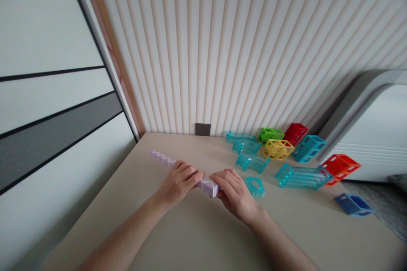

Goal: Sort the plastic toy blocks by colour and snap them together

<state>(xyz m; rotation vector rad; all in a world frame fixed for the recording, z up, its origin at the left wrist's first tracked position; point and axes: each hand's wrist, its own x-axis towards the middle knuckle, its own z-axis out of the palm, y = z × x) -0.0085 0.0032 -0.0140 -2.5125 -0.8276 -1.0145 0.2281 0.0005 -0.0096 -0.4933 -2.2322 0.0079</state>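
Note:
A long, narrow lavender strip with white zigzag lines (161, 157) runs slantwise over the table, from the far left toward the middle. My left hand (181, 180) is closed around its middle part, fingers bent over the top. At the near end, my right hand (233, 190) grips the block-like tip between thumb and fingers. Part of the strip is hidden under my left hand. Just right of my right hand lies a clear teal ring-shaped piece (255, 186).
Several clear teal curved pieces (253, 162) lie on the table (133, 203) at the right. Behind them stand green (270, 135), yellow (277, 149), red (295, 134) and teal (308, 148) open-sided blocks. An orange-red block (341, 168) and a blue piece (353, 204) sit near the right edge.

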